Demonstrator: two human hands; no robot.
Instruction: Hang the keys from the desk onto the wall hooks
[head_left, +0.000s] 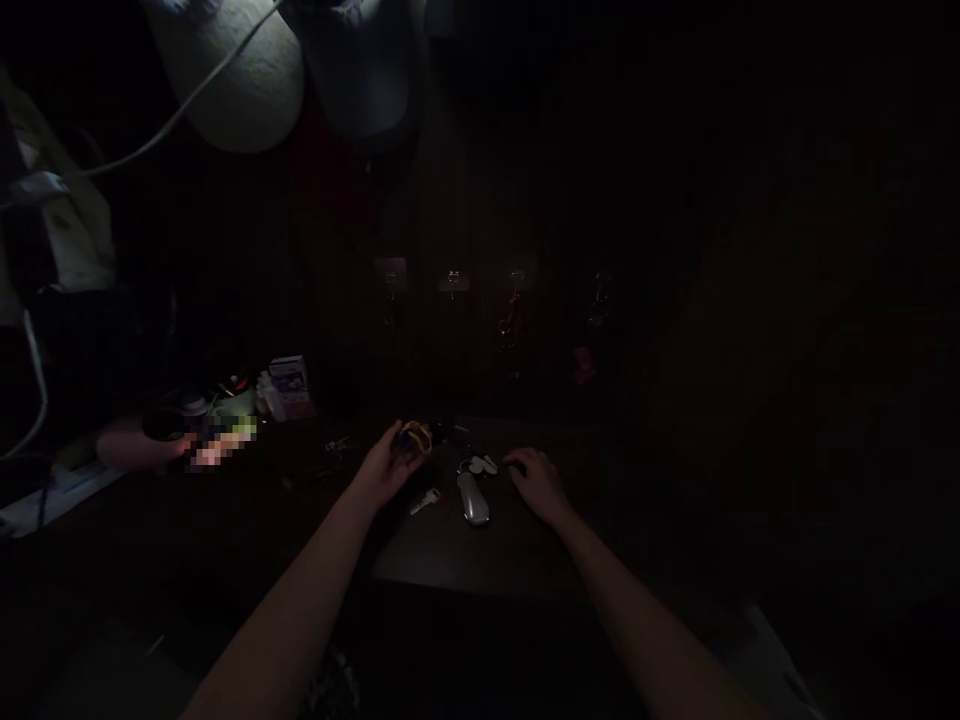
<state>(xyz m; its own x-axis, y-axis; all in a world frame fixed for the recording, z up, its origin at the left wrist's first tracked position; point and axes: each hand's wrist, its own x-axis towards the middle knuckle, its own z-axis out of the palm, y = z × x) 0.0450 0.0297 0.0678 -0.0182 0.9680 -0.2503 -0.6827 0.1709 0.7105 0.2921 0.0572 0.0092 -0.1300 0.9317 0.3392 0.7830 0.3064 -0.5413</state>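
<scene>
In dim light, my left hand (381, 472) is closed around a dark bundle with yellow cord loops (416, 437). A dark part with a small metal tip reaches out from the bundle's right side. My right hand (540, 484) rests on the dark tabletop (442, 562) with its fingers bent and apart, holding nothing visible. Just left of its fingertips lie some keys (484, 466) on a ring, joined to a smooth silver-grey fob (473, 500). Between the fob and my left hand is a single loose key (426, 502). More small keys (337, 445) lie left of my left hand.
Several hooks (454, 279) line the dark back panel, some with items hanging, including a red tag (583, 365). At left stand a pink container (135, 443), a small box (289, 385) and a white bottle (270, 396). A white cable (187, 100) crosses the upper left.
</scene>
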